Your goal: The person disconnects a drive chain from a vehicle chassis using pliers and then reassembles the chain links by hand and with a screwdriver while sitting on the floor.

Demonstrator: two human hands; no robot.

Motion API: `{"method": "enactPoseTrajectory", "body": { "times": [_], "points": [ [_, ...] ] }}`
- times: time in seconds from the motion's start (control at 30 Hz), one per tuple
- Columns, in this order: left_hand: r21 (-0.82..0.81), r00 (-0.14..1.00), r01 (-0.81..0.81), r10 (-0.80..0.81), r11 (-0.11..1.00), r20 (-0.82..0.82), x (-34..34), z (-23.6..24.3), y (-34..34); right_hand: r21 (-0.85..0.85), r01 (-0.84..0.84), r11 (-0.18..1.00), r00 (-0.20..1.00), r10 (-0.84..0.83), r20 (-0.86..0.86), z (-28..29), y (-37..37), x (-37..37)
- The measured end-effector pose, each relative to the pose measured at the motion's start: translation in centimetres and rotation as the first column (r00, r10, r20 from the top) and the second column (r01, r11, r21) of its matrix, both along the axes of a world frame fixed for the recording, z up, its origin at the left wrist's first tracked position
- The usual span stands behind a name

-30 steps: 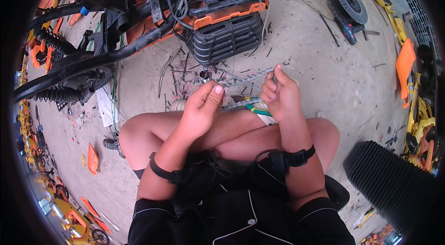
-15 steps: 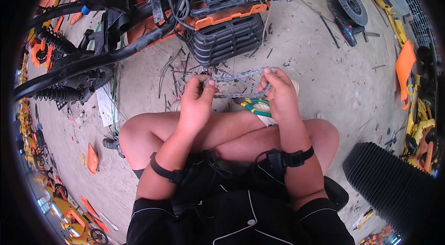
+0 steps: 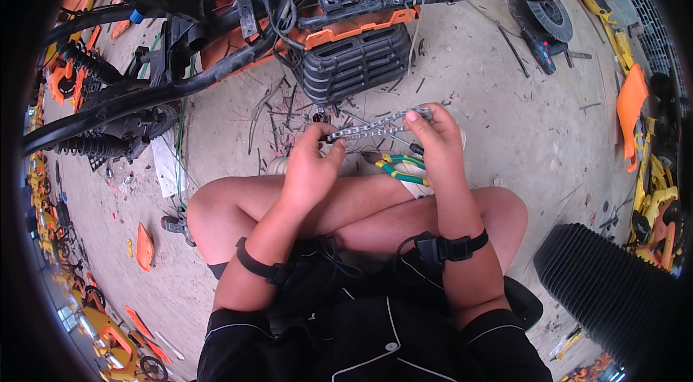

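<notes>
A loop of metal roller chain (image 3: 375, 124) is stretched between my two hands, its two strands lying close together. My left hand (image 3: 315, 165) pinches its left end between thumb and fingers. The right end is gripped by my right hand (image 3: 438, 138), thumb on top. Below the chain, green-and-yellow-handled pliers (image 3: 398, 159) rest by my right shoe, partly behind my right hand. A thin tool with a dark tip (image 3: 416, 148) shows beneath the chain.
A dirty vehicle frame (image 3: 216, 75) with black tubes, cables and a slatted black radiator cover (image 3: 357, 63) stands ahead. Scraps litter the concrete floor. At right lie a cordless drill (image 3: 540, 53), a wheel (image 3: 545, 10), an orange panel (image 3: 630, 111) and a ribbed black box (image 3: 599, 288).
The chain's two strands have come closer together, with the lower one lifted toward the upper. My right hand has turned slightly, and more of the pliers shows.
</notes>
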State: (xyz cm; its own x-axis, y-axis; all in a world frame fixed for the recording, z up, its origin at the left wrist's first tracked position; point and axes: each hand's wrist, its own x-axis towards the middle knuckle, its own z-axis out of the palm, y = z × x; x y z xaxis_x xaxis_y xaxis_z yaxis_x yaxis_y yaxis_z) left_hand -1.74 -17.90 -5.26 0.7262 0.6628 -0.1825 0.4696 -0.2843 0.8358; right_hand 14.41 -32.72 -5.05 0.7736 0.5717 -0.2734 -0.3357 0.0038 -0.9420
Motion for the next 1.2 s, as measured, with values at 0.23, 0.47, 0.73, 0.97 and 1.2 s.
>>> {"method": "enactPoseTrajectory", "body": {
  "times": [0.23, 0.47, 0.73, 0.97, 1.2],
  "points": [
    [0.127, 0.983, 0.163, -0.15, 0.978, -0.106, -0.4, 0.1, -0.2, -0.398, -0.016, 0.917, 0.945, 0.144, 0.293, 0.7, -0.4, 0.2],
    [0.118, 0.959, 0.223, -0.196, 0.968, -0.203, -0.3, 0.6, -0.2, -0.331, 0.002, 0.944, 0.944, 0.107, 0.312, -0.2, -0.5, 0.6],
    [0.1, 0.958, 0.233, -0.211, 0.967, -0.194, -0.3, 0.7, -0.3, -0.073, -0.012, 0.997, 0.982, 0.026, 0.187, 0.4, -0.8, 0.6],
    [0.082, 0.96, 0.26, -0.248, 0.962, -0.126, -0.3, 0.6, -0.6, -0.143, -0.187, 0.972, 0.954, 0.214, 0.209, -0.9, -0.4, -0.3],
    [0.028, 0.954, 0.278, -0.28, 0.96, 0.105, 0.3, 2.0, -1.1, 0.184, -0.432, 0.883, 0.885, 0.454, -0.1, 1.8, -0.6, -1.1]
  ]
}}
